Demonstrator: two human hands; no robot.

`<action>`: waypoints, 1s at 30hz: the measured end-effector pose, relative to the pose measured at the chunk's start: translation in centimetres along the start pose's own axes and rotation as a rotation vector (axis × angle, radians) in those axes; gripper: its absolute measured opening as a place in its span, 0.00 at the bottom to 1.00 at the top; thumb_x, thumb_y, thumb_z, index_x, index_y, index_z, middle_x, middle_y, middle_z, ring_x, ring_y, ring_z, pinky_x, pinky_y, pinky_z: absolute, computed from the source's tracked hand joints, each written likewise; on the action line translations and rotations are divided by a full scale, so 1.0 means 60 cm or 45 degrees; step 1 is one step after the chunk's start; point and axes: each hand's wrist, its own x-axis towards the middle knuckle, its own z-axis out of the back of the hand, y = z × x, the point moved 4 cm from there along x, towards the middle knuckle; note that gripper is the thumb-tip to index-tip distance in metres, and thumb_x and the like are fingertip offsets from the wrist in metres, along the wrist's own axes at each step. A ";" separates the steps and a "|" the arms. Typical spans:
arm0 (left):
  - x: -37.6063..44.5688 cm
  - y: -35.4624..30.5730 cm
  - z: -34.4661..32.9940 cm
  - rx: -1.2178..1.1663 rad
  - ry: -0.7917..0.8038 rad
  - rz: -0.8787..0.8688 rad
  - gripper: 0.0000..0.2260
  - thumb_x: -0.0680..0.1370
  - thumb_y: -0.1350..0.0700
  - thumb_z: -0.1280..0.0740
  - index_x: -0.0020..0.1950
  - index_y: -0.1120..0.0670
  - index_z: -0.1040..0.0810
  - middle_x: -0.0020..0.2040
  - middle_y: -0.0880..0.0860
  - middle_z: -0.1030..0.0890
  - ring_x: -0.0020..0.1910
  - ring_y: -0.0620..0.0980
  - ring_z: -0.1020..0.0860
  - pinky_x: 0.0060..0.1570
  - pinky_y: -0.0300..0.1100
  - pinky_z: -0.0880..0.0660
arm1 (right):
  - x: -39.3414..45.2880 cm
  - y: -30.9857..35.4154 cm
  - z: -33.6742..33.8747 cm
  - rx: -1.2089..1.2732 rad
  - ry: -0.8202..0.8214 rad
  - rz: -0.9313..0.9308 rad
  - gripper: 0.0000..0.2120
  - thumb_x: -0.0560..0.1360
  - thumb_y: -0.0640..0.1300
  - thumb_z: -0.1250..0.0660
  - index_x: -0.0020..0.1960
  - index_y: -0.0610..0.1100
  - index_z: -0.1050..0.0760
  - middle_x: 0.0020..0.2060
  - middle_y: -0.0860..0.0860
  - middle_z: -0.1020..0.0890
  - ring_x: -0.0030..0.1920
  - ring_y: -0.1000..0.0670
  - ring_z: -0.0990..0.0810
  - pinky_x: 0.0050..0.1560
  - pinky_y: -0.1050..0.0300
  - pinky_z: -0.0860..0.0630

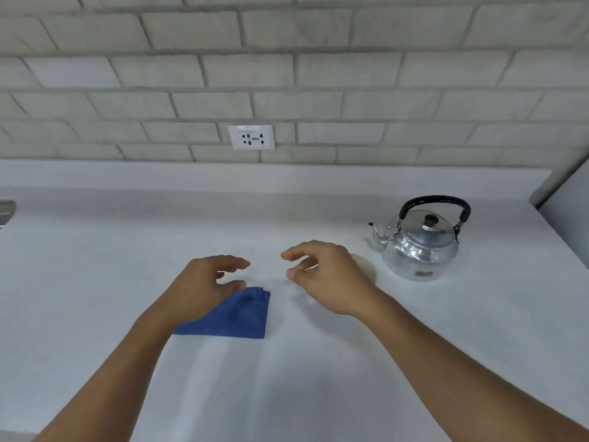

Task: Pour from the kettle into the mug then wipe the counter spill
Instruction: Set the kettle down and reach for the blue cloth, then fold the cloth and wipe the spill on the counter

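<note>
A shiny metal kettle [420,244] with a black arched handle stands on the white counter [95,282] at the right, its spout pointing left. A pale mug [366,266] sits just left of the kettle, mostly hidden behind my right hand [325,275]. That hand hovers in front of the mug with its fingers apart, holding nothing. A folded blue cloth [239,317] lies flat at the counter's middle. My left hand [204,285] hangs over the cloth's left part, fingers spread and empty. No spill shows on the counter.
A brick-pattern wall with a white socket plate [251,137] rises behind the counter. A metal edge [6,212] shows at the far left. A grey panel [567,199] stands at the counter's right end.
</note>
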 end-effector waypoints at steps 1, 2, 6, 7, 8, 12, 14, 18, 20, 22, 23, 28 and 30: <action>-0.007 0.023 0.001 0.060 0.007 0.020 0.13 0.76 0.52 0.26 0.57 0.37 0.18 0.53 0.26 0.20 0.55 0.29 0.22 0.52 0.24 0.31 | 0.001 -0.005 -0.027 -0.021 0.016 -0.018 0.13 0.76 0.48 0.29 0.60 0.57 0.18 0.55 0.62 0.18 0.45 0.64 0.18 0.43 0.68 0.24; -0.012 0.045 0.002 0.117 0.017 0.040 0.15 0.76 0.52 0.27 0.60 0.38 0.19 0.55 0.28 0.21 0.56 0.32 0.22 0.53 0.25 0.32 | 0.001 -0.010 -0.052 -0.039 0.027 -0.044 0.15 0.76 0.48 0.29 0.62 0.56 0.19 0.57 0.63 0.19 0.47 0.65 0.18 0.46 0.67 0.24; -0.029 0.118 0.001 0.202 0.063 0.098 0.20 0.77 0.55 0.30 0.69 0.44 0.23 0.62 0.40 0.20 0.58 0.42 0.22 0.55 0.31 0.31 | 0.001 -0.038 -0.136 -0.114 0.043 -0.160 0.22 0.77 0.46 0.31 0.71 0.51 0.26 0.67 0.56 0.23 0.60 0.54 0.20 0.58 0.62 0.27; -0.033 0.132 -0.001 0.204 0.079 0.097 0.21 0.77 0.56 0.30 0.70 0.45 0.24 0.63 0.41 0.20 0.60 0.44 0.22 0.57 0.32 0.30 | 0.002 -0.046 -0.154 -0.142 0.056 -0.188 0.23 0.78 0.46 0.31 0.73 0.50 0.28 0.69 0.54 0.25 0.63 0.51 0.22 0.60 0.62 0.29; -0.036 0.145 -0.003 0.211 0.088 0.096 0.22 0.77 0.56 0.30 0.71 0.47 0.25 0.65 0.43 0.20 0.62 0.45 0.22 0.60 0.35 0.29 | 0.003 -0.053 -0.171 -0.169 0.069 -0.214 0.25 0.78 0.46 0.32 0.75 0.48 0.30 0.71 0.52 0.27 0.65 0.49 0.23 0.61 0.62 0.30; -0.043 0.184 -0.009 0.340 0.030 0.084 0.24 0.78 0.58 0.31 0.75 0.52 0.29 0.72 0.49 0.25 0.70 0.50 0.28 0.68 0.38 0.35 | 0.011 -0.073 -0.217 -0.252 0.097 -0.292 0.32 0.80 0.48 0.34 0.80 0.45 0.40 0.76 0.48 0.33 0.73 0.46 0.31 0.68 0.57 0.33; -0.044 0.194 -0.013 0.398 -0.003 0.064 0.25 0.80 0.58 0.33 0.77 0.54 0.32 0.74 0.51 0.26 0.72 0.53 0.31 0.72 0.42 0.35 | 0.015 -0.075 -0.230 -0.255 0.085 -0.324 0.35 0.81 0.50 0.34 0.82 0.43 0.45 0.76 0.47 0.34 0.75 0.45 0.34 0.72 0.54 0.34; -0.040 0.198 -0.020 0.586 -0.026 0.033 0.26 0.82 0.55 0.36 0.80 0.56 0.37 0.71 0.53 0.27 0.67 0.56 0.31 0.67 0.49 0.30 | 0.022 -0.075 -0.249 -0.198 0.037 -0.416 0.32 0.81 0.49 0.34 0.80 0.40 0.43 0.73 0.45 0.32 0.70 0.44 0.28 0.65 0.58 0.32; -0.038 0.197 -0.023 0.669 -0.020 0.024 0.25 0.82 0.55 0.38 0.79 0.55 0.34 0.67 0.54 0.26 0.63 0.56 0.31 0.62 0.50 0.29 | 0.023 -0.076 -0.258 -0.248 0.036 -0.418 0.22 0.82 0.47 0.35 0.73 0.40 0.32 0.66 0.43 0.28 0.62 0.44 0.23 0.60 0.57 0.26; -0.038 0.193 -0.024 0.698 -0.049 -0.011 0.20 0.81 0.56 0.37 0.73 0.54 0.27 0.61 0.53 0.24 0.57 0.55 0.31 0.57 0.50 0.29 | 0.023 -0.075 -0.264 -0.342 0.063 -0.403 0.15 0.82 0.44 0.36 0.67 0.39 0.28 0.62 0.43 0.25 0.53 0.47 0.23 0.53 0.56 0.26; -0.038 0.190 -0.025 0.700 -0.075 -0.038 0.16 0.80 0.57 0.36 0.68 0.54 0.23 0.57 0.53 0.24 0.54 0.54 0.32 0.55 0.50 0.29 | 0.023 -0.075 -0.264 -0.389 0.075 -0.398 0.13 0.82 0.42 0.36 0.65 0.39 0.27 0.61 0.44 0.25 0.50 0.48 0.25 0.50 0.58 0.28; -0.048 0.169 -0.020 0.624 -0.202 -0.131 0.04 0.78 0.59 0.31 0.49 0.57 0.17 0.52 0.51 0.22 0.54 0.56 0.29 0.51 0.49 0.30 | 0.016 -0.063 -0.250 -0.254 -0.009 -0.341 0.11 0.80 0.45 0.32 0.59 0.40 0.23 0.58 0.46 0.26 0.50 0.47 0.23 0.48 0.57 0.26; -0.058 0.154 -0.013 0.531 -0.227 -0.148 0.06 0.79 0.57 0.33 0.48 0.57 0.17 0.49 0.51 0.19 0.53 0.55 0.26 0.52 0.49 0.28 | -0.001 -0.057 -0.239 -0.140 -0.056 -0.291 0.10 0.77 0.47 0.29 0.54 0.41 0.21 0.53 0.49 0.25 0.46 0.50 0.22 0.43 0.63 0.26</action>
